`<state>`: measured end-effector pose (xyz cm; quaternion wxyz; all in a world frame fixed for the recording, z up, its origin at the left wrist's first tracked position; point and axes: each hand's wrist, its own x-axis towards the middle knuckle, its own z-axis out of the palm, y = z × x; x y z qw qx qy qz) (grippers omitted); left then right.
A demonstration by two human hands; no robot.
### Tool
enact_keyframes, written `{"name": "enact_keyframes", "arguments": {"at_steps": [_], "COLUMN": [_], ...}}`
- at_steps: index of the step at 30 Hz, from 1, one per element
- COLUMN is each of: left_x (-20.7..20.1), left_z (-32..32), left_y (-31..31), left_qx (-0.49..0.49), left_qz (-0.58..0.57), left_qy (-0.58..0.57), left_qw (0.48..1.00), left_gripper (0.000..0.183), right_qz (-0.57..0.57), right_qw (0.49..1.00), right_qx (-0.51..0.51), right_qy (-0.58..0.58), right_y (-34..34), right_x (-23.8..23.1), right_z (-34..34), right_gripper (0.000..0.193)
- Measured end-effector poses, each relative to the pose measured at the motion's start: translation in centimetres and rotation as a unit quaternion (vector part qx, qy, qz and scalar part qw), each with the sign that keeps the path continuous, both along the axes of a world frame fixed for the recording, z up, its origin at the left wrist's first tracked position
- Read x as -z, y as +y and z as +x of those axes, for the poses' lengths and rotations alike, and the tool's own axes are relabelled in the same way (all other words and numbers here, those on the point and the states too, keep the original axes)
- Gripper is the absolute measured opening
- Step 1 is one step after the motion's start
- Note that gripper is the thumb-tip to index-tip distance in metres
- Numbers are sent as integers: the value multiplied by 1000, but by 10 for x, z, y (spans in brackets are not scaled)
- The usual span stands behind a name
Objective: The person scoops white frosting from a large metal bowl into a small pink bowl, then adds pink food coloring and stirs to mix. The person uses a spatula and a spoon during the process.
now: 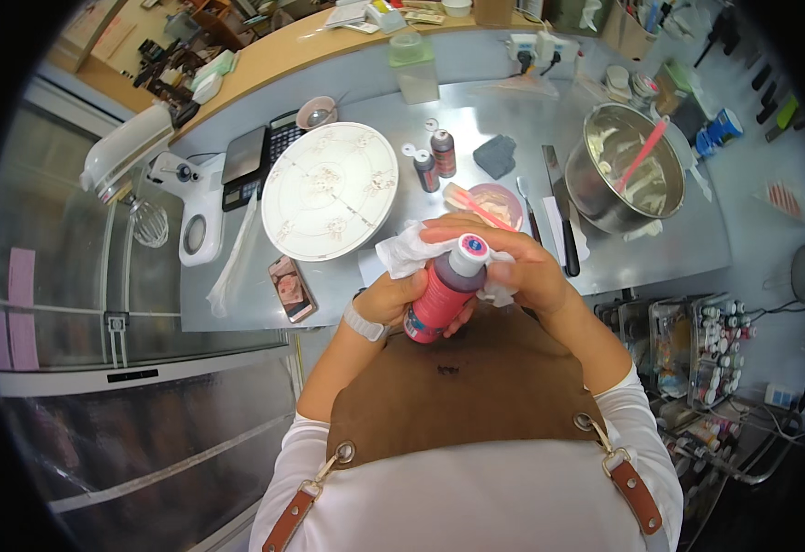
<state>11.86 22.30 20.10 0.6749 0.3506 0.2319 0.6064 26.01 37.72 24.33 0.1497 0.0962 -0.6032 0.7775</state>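
Note:
In front of my apron, my left hand is wrapped round a squeeze bottle with a pink label and a round coloured cap top. The bottle leans with its top away from me. My right hand presses a crumpled white tissue around the bottle's neck, its fingers reaching over the far side. Just beyond my hands lies a pink bowl of pale cream with a pink-handled spatula in it. Two small dark bottles with flipped-up lids stand behind, near a grey cloth.
A white turntable fills the left centre of the steel table. Around it are a phone, a scale and a stand mixer. To the right are a long-bladed knife and a cream-smeared steel mixing bowl.

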Motion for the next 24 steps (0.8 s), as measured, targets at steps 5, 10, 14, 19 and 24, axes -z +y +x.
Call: {"name": "enact_keyframes", "arguments": {"at_steps": [5,10,14,19,24], "left_x": [-8,-11,-14,-16,-14], "left_z": [8,13,24,40,38], "left_y": [-20,-28,-21,-8,-2], "left_qx": [-154,-243,-380,-493,-498], "left_qz": [-28,-105,-102,-42,-60], "left_qy": [56,137,350,644,564], "left_qw": [986,955,850,584,656], "left_gripper": [63,61,48,47,48], "right_qz": [-47,111,93,137,159], "right_qw": [989,988,976,952,941], "right_qx": [-90,85,168,255,255], "right_qy": [-105,-63,-101,-104,-154], "right_y": [-6,-9,-18,-37,-33], "right_x": [-4,14,20,15,0], "right_z": [-8,-12,-7,-9,-11], "right_gripper": [54,51,51,53,56]}}
